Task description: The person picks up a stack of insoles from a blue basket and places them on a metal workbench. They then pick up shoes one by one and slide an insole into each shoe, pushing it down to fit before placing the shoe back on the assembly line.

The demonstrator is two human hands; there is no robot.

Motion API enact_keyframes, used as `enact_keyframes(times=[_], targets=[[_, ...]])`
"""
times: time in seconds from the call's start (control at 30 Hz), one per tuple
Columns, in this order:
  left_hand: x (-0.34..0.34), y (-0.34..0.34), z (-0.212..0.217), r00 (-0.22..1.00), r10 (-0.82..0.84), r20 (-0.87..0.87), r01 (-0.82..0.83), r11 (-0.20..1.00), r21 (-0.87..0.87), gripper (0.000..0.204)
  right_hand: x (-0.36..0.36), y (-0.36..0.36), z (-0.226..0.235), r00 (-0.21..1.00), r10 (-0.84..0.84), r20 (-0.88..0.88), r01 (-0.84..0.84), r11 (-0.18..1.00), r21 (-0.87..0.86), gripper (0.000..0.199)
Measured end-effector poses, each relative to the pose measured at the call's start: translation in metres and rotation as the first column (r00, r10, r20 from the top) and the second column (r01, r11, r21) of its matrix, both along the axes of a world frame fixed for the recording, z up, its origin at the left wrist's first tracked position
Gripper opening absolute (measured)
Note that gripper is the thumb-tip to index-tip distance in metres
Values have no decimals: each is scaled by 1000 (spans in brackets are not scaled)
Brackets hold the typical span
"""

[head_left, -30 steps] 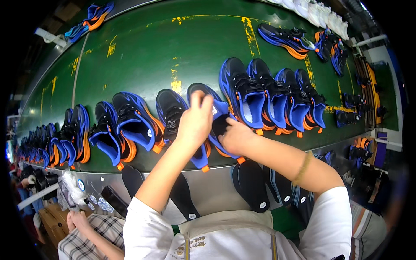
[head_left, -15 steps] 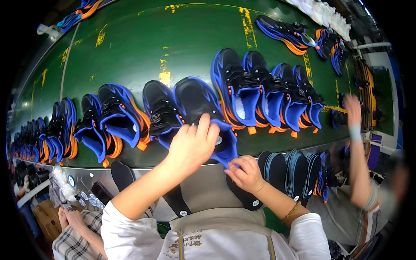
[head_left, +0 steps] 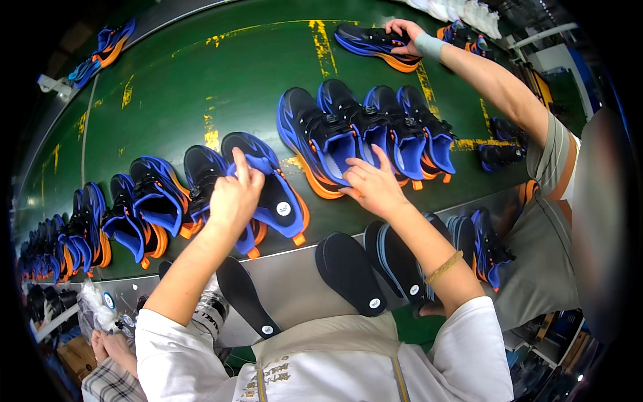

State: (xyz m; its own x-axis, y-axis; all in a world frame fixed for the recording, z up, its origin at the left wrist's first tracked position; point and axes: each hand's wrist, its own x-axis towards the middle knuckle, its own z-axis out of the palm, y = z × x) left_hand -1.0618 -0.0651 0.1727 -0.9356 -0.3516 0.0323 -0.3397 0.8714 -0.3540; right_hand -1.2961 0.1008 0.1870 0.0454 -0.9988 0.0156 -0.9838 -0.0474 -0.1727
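My left hand (head_left: 234, 194) lies over a black and blue sneaker (head_left: 278, 191) with an orange sole, its index finger stretched out along the tongue. Inside that sneaker a dark insole with a round white label (head_left: 284, 208) shows at the heel. My right hand (head_left: 375, 187), fingers apart, is at the blue collar of the first sneaker (head_left: 298, 120) in the group to the right. Whether its fingertips touch the lining I cannot tell. Loose black insoles (head_left: 348, 271) lie on the metal ledge (head_left: 295, 281) before me, one more (head_left: 244, 295) below my left forearm.
A row of similar sneakers (head_left: 157, 191) runs along the green belt to the left. At right, a co-worker's hand (head_left: 405, 37) grips a sneaker (head_left: 372, 45). Stacked insoles (head_left: 395, 261) stand under my right forearm. Another person's hands (head_left: 110, 345) are at lower left.
My right hand has let go of the sneaker's heel and moved right to the neighbouring sneaker. My left hand has drawn back from inside the shoe. The co-worker's hand has reached a far sneaker.
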Motion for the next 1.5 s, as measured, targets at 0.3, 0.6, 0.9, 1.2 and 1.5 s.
enact_keyframes(times=[0.3, 0.6, 0.9, 1.2, 1.5], targets=[[15, -42, 54, 841, 273, -467, -40, 892, 450, 6, 31, 191, 37, 891, -446, 84, 440, 894, 83, 35], [-60, 20, 68, 462, 858, -224, 375, 40, 926, 19, 71, 258, 51, 658, -740, 139, 710, 671, 215, 35], [-122, 37, 9, 683, 649, -336, 5, 455, 891, 47, 18, 84, 152, 961, -190, 202, 246, 920, -306, 29], [-119, 29, 14, 655, 754, -49, -82, 135, 987, 55, 21, 20, 52, 989, -148, 25, 147, 988, 40, 13], [-106, 31, 4, 675, 692, -256, 49, 305, 951, 44, 29, -9, 43, 967, -253, 36, 235, 936, 264, 29]])
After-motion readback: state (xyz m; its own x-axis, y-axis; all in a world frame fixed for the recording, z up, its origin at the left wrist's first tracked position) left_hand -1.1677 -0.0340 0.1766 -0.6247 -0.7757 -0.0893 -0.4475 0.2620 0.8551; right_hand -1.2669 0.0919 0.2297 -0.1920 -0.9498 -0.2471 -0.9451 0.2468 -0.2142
